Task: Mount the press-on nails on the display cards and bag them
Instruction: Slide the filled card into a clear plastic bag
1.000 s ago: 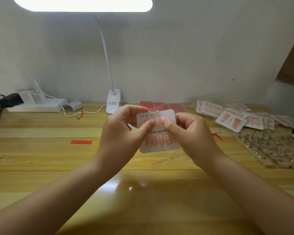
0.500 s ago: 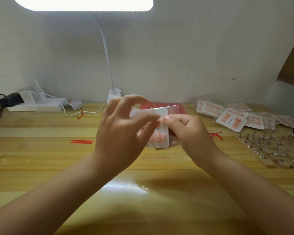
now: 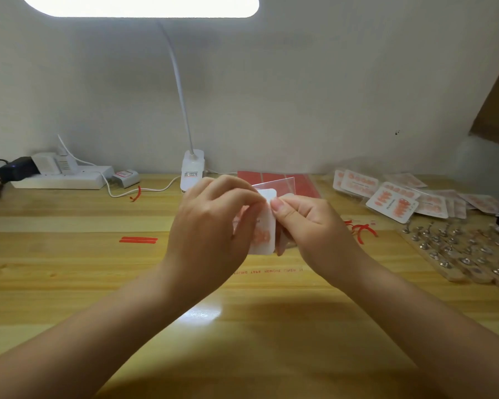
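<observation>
Left hand [image 3: 211, 226] grip: thumb and fingers closed on the top edge of a white display card [image 3: 264, 223], held upright above the bench middle. Right hand [image 3: 314, 226] grip: thumb and forefinger pinched shut at the card's right edge, where a clear bag [image 3: 283, 187] stands just behind the card (whether the pinch takes the bag, the card, or both cannot be told). Orange press-on nails [image 3: 261, 236] show on the card's lower half; the left hand covers most of the card's left side.

Bench [image 3: 69, 269]: pale wooden boards, glossy, with a lamp reflection between the forearms. Faint red printed lettering lies on the surface just below the hands. Plain white wall behind.

Surroundings:
- Clip lamp [image 3: 192, 171] at the back edge, directly behind the hands, lit head overhead.
- Power strip [image 3: 61, 177] with plugs at back left.
- Two red strips [image 3: 138, 239] lying left of the hands, apart from them.
- Red sheets [image 3: 271, 178] at the back, partly hidden by the bag.
- Pile of finished cards [image 3: 392, 203] at back right.
- Wooden holders with metal studs [image 3: 458, 251] at far right.
- Curled red strips [image 3: 363, 228] between right hand and holders.
</observation>
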Available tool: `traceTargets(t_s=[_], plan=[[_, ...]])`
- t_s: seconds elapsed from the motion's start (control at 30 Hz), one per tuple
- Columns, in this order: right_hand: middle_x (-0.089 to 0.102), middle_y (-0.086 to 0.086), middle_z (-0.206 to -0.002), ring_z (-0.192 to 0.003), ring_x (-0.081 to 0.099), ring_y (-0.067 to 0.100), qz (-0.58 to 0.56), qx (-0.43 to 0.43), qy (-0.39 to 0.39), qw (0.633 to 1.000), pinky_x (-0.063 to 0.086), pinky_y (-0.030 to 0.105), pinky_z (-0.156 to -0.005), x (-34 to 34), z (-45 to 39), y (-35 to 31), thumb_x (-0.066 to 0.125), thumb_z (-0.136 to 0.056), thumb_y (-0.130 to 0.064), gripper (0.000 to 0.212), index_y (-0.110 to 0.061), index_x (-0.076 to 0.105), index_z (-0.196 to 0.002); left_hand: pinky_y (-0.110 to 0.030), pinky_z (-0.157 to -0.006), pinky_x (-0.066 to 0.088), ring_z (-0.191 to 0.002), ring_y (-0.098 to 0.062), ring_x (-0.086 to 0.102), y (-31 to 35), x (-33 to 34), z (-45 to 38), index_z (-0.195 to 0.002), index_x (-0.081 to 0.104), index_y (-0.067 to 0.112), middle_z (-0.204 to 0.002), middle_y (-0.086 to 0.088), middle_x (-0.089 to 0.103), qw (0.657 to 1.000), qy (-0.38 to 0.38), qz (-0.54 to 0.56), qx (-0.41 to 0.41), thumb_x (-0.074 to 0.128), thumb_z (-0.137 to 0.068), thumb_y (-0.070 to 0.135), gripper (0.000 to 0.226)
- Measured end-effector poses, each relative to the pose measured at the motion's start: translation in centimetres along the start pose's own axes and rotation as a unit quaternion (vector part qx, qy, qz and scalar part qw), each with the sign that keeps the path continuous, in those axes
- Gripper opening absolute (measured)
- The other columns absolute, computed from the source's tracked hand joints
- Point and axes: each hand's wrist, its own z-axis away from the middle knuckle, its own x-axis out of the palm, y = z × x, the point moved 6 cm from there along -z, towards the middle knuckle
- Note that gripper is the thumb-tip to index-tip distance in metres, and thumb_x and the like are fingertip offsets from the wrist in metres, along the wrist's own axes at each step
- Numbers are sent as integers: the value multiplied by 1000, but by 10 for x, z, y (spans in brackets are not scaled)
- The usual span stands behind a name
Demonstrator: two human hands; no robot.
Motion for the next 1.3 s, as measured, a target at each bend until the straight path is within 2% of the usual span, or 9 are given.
traceTargets(t_s=[0.1,0.27,0.37,0.57,0.7,0.83,1.0,1.2,1.3], plan=[[65,27,-77,-68,64,34,-11,11,7,1000,55,35,-58,-1,-1,2,40,-103,-21,42,12,62,-87,-47,-72,51,-82,-25,62,-2,-1,-1,-86,73,6,-90,-5,69,999,6,22,-29,64,-88,13,11],[63,13,-65,-55,60,15,-20,6,-3,1000,50,21,-53,-1,-1,2,40,-103,-21,41,6,63,-82,-46,-71,50,-79,-27,63,5,-4,1,-83,73,5,-89,-7,69,999,25,-23,23,69,-87,15,12],[62,25,-69,-60,58,28,-30,1,0,1000,52,27,-57,-1,-1,3,39,-104,-21,43,8,63,-81,-43,-71,49,-78,-29,63,10,-4,3,-80,74,9,-88,-4,71,994,37,-73,67,72,-86,20,12],[60,24,-70,-62,58,24,-58,31,2,998,54,34,-61,-3,-3,8,41,-103,-19,41,11,64,-87,-40,-77,44,-87,-32,63,10,-2,2,-85,78,19,-94,-2,71,990,23,-110,86,71,-86,25,9],[64,34,-87,-84,62,51,-93,60,3,994,55,58,-78,-4,-4,13,43,-102,-24,42,11,65,-92,-38,-84,44,-95,-27,59,0,-1,0,-93,77,16,-103,-4,67,1000,14,-10,19,69,-84,17,12],[68,29,-91,-88,65,50,-100,69,15,992,53,64,-79,-10,-7,19,49,-100,-28,39,6,66,-91,-27,-91,43,-106,-16,54,-19,-3,-3,-113,64,14,-112,5,56,988,26,85,-127,60,-89,12,25],[51,49,-93,-86,50,65,-73,48,33,996,48,68,-76,-12,-7,15,53,-93,-44,62,18,53,-95,-7,-67,45,-91,1,57,-36,7,3,-115,54,29,-111,9,59,931,-1,221,-291,55,-96,19,21],[49,51,-91,-84,50,67,-82,39,78,993,53,65,-69,-17,-7,12,53,-90,-44,63,18,53,-95,-25,-71,57,-86,-9,67,-35,16,7,-117,54,33,-98,1,67,904,-46,296,-304,59,-94,26,24],[69,28,-90,-87,66,49,-113,69,71,989,54,61,-80,-15,-7,16,47,-93,-45,50,0,67,-89,-33,-72,59,-83,-17,70,-37,15,6,-113,61,30,-90,-7,71,897,-38,318,-304,66,-91,18,25]])
